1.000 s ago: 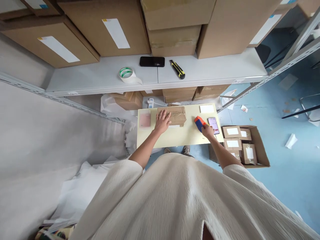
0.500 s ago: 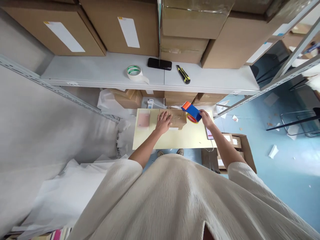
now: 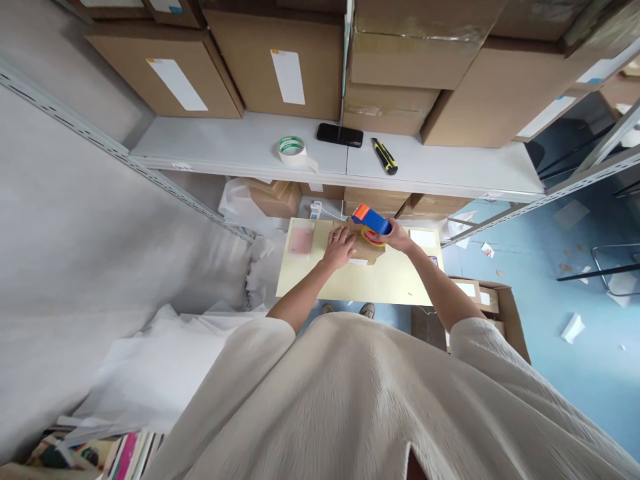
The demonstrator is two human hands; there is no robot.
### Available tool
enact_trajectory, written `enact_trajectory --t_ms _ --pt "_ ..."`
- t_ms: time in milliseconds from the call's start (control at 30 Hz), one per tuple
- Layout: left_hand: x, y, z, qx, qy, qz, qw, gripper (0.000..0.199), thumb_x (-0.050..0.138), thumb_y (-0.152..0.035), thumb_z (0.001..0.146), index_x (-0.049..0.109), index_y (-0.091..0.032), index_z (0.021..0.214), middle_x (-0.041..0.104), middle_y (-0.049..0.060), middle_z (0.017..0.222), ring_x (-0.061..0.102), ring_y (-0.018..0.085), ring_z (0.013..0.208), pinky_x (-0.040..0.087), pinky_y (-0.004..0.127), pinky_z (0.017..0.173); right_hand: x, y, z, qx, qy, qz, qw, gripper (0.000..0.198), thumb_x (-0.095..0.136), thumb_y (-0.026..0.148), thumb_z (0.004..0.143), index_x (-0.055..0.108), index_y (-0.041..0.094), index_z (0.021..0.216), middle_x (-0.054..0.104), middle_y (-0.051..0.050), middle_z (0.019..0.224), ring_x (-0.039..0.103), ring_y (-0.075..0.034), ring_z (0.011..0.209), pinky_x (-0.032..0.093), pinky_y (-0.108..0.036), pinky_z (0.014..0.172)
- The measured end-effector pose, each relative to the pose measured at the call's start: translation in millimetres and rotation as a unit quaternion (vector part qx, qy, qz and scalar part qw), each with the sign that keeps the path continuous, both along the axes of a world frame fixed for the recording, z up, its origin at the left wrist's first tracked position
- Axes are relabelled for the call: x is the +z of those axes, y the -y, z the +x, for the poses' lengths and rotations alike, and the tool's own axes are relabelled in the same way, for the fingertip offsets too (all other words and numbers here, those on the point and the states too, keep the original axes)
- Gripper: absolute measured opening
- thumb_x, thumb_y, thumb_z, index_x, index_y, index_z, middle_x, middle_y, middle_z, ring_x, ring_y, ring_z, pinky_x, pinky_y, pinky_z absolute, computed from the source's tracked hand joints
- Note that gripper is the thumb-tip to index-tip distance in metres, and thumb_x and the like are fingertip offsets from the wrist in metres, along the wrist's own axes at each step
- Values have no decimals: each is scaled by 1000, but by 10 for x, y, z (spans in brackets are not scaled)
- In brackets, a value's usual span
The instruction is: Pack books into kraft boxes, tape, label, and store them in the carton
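Observation:
A small brown cardboard box (image 3: 369, 253) lies on the pale yellow table (image 3: 300, 277). My left hand (image 3: 340, 248) rests flat on the box's left part, fingers stretched out. In my right hand (image 3: 399, 237) is a blue and orange tape dispenser (image 3: 373, 219) with a roll of tape, its orange end pointing left. The dispenser is over the right part of the box and hides some of its top; whether it touches the cardboard I cannot tell. Left of the box lies a pinkish flat item (image 3: 301, 241).
On the grey shelf (image 3: 235, 143) above the table are a white tape roll (image 3: 292, 148), a black phone (image 3: 340, 135) and a yellow-black utility knife (image 3: 385, 157). Large cartons (image 3: 295, 73) stand behind them. An open carton (image 3: 515, 320) with smaller boxes is on the floor at right.
My right hand has brought the tape dispenser left, from beside the box to over it. My left hand stays on the box. The whole view has shifted slightly.

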State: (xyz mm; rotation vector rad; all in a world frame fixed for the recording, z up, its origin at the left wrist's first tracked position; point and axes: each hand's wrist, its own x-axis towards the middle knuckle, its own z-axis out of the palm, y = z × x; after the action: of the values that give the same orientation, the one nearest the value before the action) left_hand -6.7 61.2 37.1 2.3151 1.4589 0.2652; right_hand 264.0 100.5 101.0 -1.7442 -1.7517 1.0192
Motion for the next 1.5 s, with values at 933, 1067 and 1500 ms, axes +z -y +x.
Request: enact_trajectory --t_ms 933,1067,1500 --pt "626 -576 273 239 443 -147 852 22 81 -23 98 76 -20 119 82 7 98 80 23 95 63 36 90 162 184 228 35 83 -4 996 63 102 60 73 63 24 108 77 -10 103 69 -28 89 57 -38 78" --pt "654 -594 302 253 443 -156 846 22 84 -20 95 75 -20 116 81 4 93 79 21 88 61 33 84 156 179 230 37 88 -1 995 61 102 56 73 61 25 107 76 -9 102 68 -28 89 57 -38 78" --pt "669 -538 262 322 465 -168 807 40 89 -10 81 66 -25 110 75 -3 82 75 20 81 56 33 81 189 135 241 75 115 8 991 65 100 58 76 65 23 118 80 -11 112 72 -28 94 58 -36 80"
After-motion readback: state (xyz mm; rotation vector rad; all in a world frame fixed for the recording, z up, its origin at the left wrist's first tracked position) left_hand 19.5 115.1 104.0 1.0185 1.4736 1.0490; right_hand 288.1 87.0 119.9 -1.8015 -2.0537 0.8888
